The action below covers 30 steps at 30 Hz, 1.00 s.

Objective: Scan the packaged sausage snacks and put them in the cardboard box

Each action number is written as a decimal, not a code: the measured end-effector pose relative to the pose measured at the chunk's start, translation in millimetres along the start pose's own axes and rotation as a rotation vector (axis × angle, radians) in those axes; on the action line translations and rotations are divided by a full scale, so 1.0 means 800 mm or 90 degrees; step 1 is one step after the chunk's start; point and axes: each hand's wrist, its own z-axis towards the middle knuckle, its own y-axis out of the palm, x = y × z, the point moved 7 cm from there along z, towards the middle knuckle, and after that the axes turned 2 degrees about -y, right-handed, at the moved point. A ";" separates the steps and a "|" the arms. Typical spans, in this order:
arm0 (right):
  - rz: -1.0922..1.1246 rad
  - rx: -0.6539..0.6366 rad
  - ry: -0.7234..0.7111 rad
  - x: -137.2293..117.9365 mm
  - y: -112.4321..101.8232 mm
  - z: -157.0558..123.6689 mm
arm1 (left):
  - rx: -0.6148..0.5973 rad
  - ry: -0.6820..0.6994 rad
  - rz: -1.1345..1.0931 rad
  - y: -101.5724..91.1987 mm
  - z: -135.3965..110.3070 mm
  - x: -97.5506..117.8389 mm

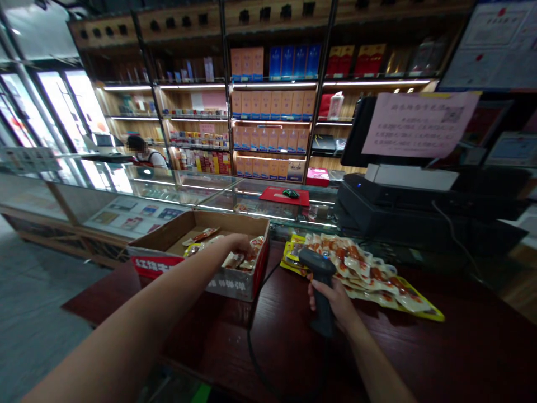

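My right hand [333, 299] is wrapped around the grip of a dark barcode scanner [321, 266], which is held above the dark red table. A pile of clear and yellow vacuum packs of reddish-brown food [356, 266] lies just beyond and to the right of the scanner. My left hand [240, 243] reaches inside an open cardboard box [229, 284], near its right end. Several similar food packs [254, 252] lie in the box beside and under that hand. The left fingers are mostly hidden and blurred, so their grip does not show.
The scanner's black cable [251, 336] loops over the table [289, 313]. Behind stands a glass counter [201, 187] with a mouse [291, 193] on a red mat. A monitor with a pink notice [419, 124] is at the right. A person [146, 157] sits farther back, left.
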 end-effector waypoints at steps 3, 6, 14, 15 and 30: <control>-0.008 -0.002 0.002 -0.001 0.001 -0.002 | -0.038 -0.037 0.058 0.009 -0.004 0.000; -0.012 -0.003 0.000 -0.002 0.002 -0.004 | -0.044 -0.053 0.065 0.010 -0.008 0.001; -0.016 -0.022 -0.023 -0.001 0.004 -0.004 | 0.040 -0.083 -0.098 -0.016 -0.008 -0.010; -0.015 -0.024 -0.023 0.000 0.004 -0.004 | 0.053 -0.085 -0.130 -0.018 -0.008 -0.009; 0.014 -0.049 -0.028 -0.003 0.007 -0.007 | -0.462 0.130 -0.968 0.030 -0.156 0.111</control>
